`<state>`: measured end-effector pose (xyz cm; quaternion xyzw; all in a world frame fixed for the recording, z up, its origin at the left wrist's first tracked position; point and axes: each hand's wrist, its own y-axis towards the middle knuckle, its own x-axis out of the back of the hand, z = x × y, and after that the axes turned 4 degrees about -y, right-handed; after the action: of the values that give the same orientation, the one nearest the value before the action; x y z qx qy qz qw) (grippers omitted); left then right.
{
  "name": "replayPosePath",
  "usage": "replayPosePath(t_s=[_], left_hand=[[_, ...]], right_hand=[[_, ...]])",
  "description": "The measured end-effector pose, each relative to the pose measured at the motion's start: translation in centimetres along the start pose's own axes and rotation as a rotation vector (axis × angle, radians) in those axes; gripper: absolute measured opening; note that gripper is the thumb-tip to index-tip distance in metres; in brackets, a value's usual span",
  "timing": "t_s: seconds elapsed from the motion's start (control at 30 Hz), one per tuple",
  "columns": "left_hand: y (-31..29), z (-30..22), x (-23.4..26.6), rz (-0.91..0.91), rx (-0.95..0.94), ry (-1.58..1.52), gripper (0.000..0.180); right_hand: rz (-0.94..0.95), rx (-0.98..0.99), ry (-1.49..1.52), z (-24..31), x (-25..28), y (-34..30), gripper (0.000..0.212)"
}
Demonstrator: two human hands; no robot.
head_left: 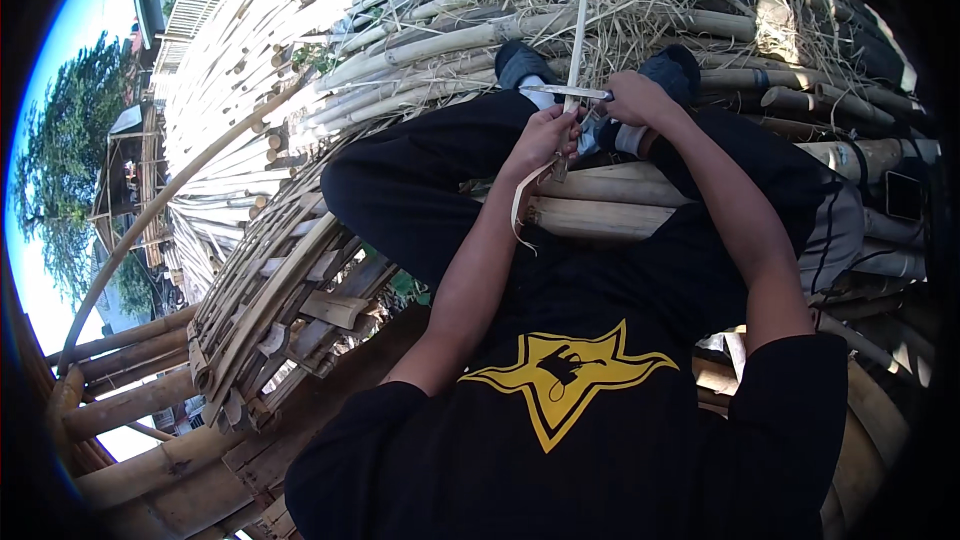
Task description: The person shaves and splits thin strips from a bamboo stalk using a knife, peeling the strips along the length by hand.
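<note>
My left hand (547, 137) is closed around a long, pale bamboo strip (580, 25) that runs away from me over the poles. A loose, curled end of pale strip hangs below that hand toward my wrist. In my right hand (637, 100) is the handle of a knife (565, 92), its blade pointing left and lying across the strip just beyond my left fingers. The handle is mostly hidden by my grip. Both hands are close together between my shoes.
Bamboo poles (610, 218) lie beneath me and spread ahead, with thin shavings (660, 15) heaped on them. A stack of split bamboo (280, 305) stands at my left. A bent pole (165, 200) arcs beside it. A phone (903, 196) rests at far right.
</note>
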<state>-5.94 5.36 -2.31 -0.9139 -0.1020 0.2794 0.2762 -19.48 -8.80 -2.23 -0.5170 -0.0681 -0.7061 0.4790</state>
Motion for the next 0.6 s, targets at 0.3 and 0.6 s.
replayPosePath(t_s=[0.3,0.6], left_hand=[[2.2,3.4,1.6,-0.118,0.021,0.173,0.024],[1.7,4.0,1.6,-0.124,0.033,0.118,0.030]], right_hand=[[-0.051,-0.147,-0.007,-4.7,-1.6,1.2,0.041],[-0.016,-0.288,0.130,-7.5,-1.6,0.6,0.044]])
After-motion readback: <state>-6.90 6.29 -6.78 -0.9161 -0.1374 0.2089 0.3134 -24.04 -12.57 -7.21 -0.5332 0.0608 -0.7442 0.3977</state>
